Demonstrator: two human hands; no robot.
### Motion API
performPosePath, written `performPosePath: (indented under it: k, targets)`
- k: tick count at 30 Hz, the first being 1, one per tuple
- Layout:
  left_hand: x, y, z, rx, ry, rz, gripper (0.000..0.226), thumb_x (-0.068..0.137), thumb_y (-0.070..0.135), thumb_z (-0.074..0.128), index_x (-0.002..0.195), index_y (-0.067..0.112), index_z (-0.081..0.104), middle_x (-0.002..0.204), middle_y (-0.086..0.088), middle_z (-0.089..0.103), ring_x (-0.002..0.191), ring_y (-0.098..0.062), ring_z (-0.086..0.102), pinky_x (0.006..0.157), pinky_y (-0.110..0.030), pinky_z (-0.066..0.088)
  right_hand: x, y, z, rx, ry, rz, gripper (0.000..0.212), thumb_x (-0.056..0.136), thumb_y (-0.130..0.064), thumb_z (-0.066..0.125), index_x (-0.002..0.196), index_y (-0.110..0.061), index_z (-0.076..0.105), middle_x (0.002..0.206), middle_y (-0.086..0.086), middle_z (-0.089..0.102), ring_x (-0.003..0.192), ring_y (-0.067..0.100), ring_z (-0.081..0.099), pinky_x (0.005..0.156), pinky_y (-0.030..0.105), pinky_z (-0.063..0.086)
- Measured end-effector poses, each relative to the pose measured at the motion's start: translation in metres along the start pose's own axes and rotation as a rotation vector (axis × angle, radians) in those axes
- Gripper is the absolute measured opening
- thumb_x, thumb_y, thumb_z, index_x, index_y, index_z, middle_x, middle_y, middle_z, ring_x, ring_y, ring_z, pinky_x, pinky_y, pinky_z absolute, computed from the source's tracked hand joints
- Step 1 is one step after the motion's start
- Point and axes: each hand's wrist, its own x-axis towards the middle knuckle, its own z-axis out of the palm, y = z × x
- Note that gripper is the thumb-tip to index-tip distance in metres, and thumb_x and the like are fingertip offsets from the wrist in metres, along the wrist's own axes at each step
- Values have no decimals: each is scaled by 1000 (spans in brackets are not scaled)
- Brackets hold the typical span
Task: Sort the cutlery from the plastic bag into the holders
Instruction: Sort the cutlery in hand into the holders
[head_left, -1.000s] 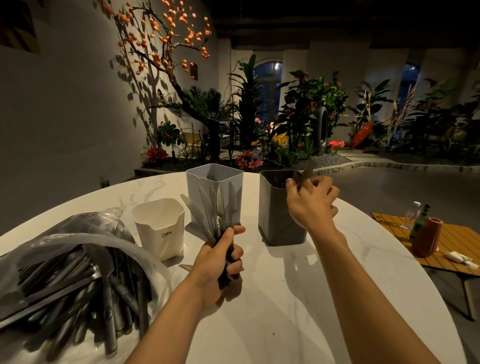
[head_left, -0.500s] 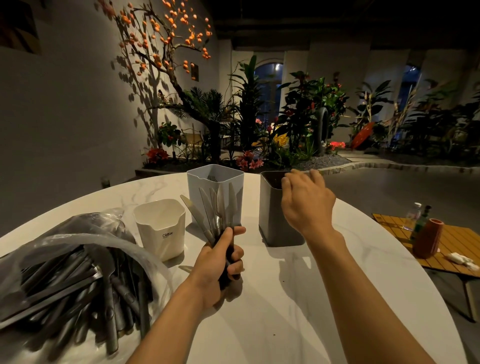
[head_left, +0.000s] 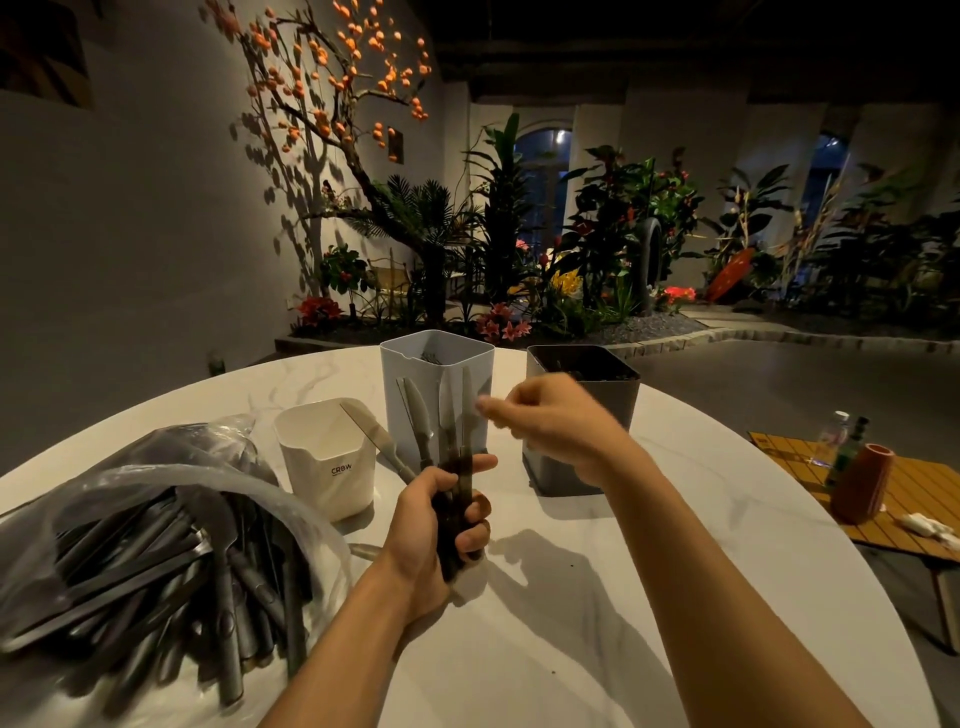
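My left hand (head_left: 423, 525) grips the dark handles of a bunch of knives (head_left: 420, 415), blades fanned upward in front of the light grey holder (head_left: 439, 358). My right hand (head_left: 558, 423) hovers just right of the blade tips, blurred, fingers loosely curled and holding nothing. Behind it stands the dark grey holder (head_left: 602, 382) with cutlery inside. A short white holder (head_left: 327, 457) stands to the left. The clear plastic bag (head_left: 156, 499) at the left holds several dark-handled pieces of cutlery.
Everything stands on a round white marble table (head_left: 571, 634). A low wooden side table (head_left: 914, 499) at the right carries an orange vase (head_left: 862, 491) and bottles (head_left: 834, 436). Plants and a tree with orange fruit line the far wall.
My right hand has left the rim of the dark grey holder without the knife it held and has moved left and down toward the blades in my left hand.
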Motion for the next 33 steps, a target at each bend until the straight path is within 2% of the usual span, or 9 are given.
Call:
performPosePath:
  k: [6,9,13,16,18,23,26,31,33]
  targets:
    - [-2,0,-1,117,-8,-27,25,98,26,37,88,6,49,67,-8,47,50,-14,37,50,-27,31,-3,11,30,22,-180,65,44,89,-47,72,93,-3,69,79,10,62,65,8,54,57,20,41]
    - [-2,0,0,123,-5,-35,28,98,28,38,90,5,51,67,-10,50,49,-15,39,50,-28,32,-4,10,27,121,-192,51,25,94,-30,70,80,-10,67,65,-1,60,49,1,53,48,13,36]
    - [-1,1,2,112,21,-46,42,103,33,37,96,-1,61,68,-12,56,49,-15,46,50,-26,37,-4,10,20,168,-207,89,34,94,-28,69,102,4,68,83,15,71,60,9,44,50,19,32]
    - [1,1,2,67,19,-41,43,105,35,38,121,7,67,70,-13,59,49,-16,48,47,-24,39,-5,9,14,232,-178,69,31,97,-30,65,107,0,67,85,12,70,62,10,48,53,21,34]
    - [2,1,3,67,19,-39,42,105,35,39,123,8,67,71,-14,61,47,-15,46,45,-24,39,-4,6,7,277,-138,56,27,99,-30,61,107,-5,68,89,10,70,68,11,57,62,24,41]
    - [4,-1,0,27,45,-48,39,105,32,39,123,7,63,70,-14,62,40,-12,36,44,-23,31,-5,-4,-10,295,10,-18,20,101,-24,58,98,-7,68,96,15,74,77,18,62,70,30,49]
    - [5,-2,-2,73,46,-14,42,106,30,36,120,7,69,67,-14,61,40,-12,35,48,-25,28,-6,-9,-22,320,229,-164,15,101,-21,58,94,-13,68,92,12,74,75,16,64,64,24,50]
    - [5,-3,-3,93,37,15,43,105,28,35,116,5,70,67,-15,60,41,-13,35,48,-26,29,0,-3,-44,354,654,-286,14,102,-28,57,88,-27,60,92,1,69,88,19,70,77,29,58]
    - [5,-3,-3,106,37,20,43,106,28,35,116,5,70,67,-14,59,42,-13,34,48,-26,28,3,5,-49,296,738,-283,15,103,-28,55,90,-24,58,94,4,67,88,16,68,72,20,56]
